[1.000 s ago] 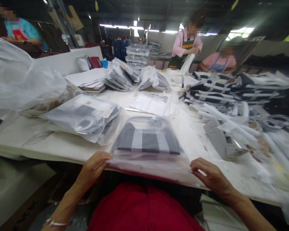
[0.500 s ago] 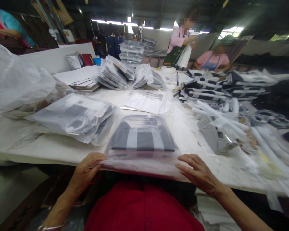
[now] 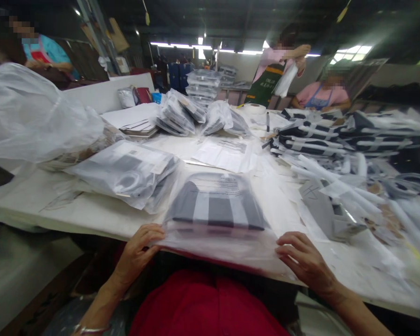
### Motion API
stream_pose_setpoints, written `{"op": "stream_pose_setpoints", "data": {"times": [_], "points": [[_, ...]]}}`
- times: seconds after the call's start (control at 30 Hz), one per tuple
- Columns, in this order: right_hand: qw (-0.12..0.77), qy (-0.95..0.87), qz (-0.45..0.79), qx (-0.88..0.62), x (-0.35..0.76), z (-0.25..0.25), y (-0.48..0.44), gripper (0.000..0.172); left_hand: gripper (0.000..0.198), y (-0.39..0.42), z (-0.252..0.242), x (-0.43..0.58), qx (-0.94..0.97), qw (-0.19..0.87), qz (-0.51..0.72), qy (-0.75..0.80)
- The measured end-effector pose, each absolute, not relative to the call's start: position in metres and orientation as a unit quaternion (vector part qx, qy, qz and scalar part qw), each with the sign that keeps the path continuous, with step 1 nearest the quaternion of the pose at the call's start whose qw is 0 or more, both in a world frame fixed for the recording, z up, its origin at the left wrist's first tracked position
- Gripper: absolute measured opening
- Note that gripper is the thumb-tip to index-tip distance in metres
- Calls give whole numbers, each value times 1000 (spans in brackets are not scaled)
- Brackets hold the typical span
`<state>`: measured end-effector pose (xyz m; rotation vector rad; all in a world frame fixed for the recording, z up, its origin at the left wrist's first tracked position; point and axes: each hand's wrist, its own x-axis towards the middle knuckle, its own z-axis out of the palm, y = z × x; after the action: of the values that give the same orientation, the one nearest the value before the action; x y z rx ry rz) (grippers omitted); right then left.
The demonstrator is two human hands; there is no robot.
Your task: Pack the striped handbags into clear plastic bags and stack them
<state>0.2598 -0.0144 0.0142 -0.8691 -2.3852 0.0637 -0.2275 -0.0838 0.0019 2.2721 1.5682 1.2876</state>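
A clear plastic bag [image 3: 224,245] lies at the table's front edge with its loose end toward me. Inside it is a folded black item [image 3: 219,212] with light grey stripes; small printed text shows on the plastic. My left hand [image 3: 142,249] is closed, thumb and fingers pinching the bag's near left corner. At the near right corner my right hand [image 3: 303,259] has its fingers curled against the plastic edge, closed on it. To the left lies another filled plastic bag [image 3: 126,172] with a coiled white cord visible inside.
Crumpled plastic film [image 3: 38,116] heaps up at the left. A grey box [image 3: 322,210] and white strips [image 3: 339,186] lie on the right, below stacked black-and-white items [image 3: 311,137]. Bagged packs [image 3: 177,112] stand at the back. Co-workers [image 3: 276,70] are behind the table.
My view has turned slightly, so the scene sits further right and lower. Both hands stay at the bag's near corners; the right fingers have curled in more. A co-worker's hand has risen.
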Motion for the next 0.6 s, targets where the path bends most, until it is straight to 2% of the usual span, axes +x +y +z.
{"op": "stream_pose_setpoints", "data": {"times": [0.1,0.23,0.33,0.43,0.6], "points": [[376,-853,86,-352,246,16,-13,8,15,-85,1,-221,712,84,461,523],[502,-712,255,-420,222,13,-7,16,23,-79,-6,-207,584,143,536,593],[573,-585,309,-484,204,7,3,20,31,-68,-5,-192,481,136,556,664],[591,-520,297,-540,191,3,12,29,33,-54,1,-180,427,124,554,704],[521,-518,308,-604,184,-5,13,40,33,-40,-2,-177,432,116,501,741]]}}
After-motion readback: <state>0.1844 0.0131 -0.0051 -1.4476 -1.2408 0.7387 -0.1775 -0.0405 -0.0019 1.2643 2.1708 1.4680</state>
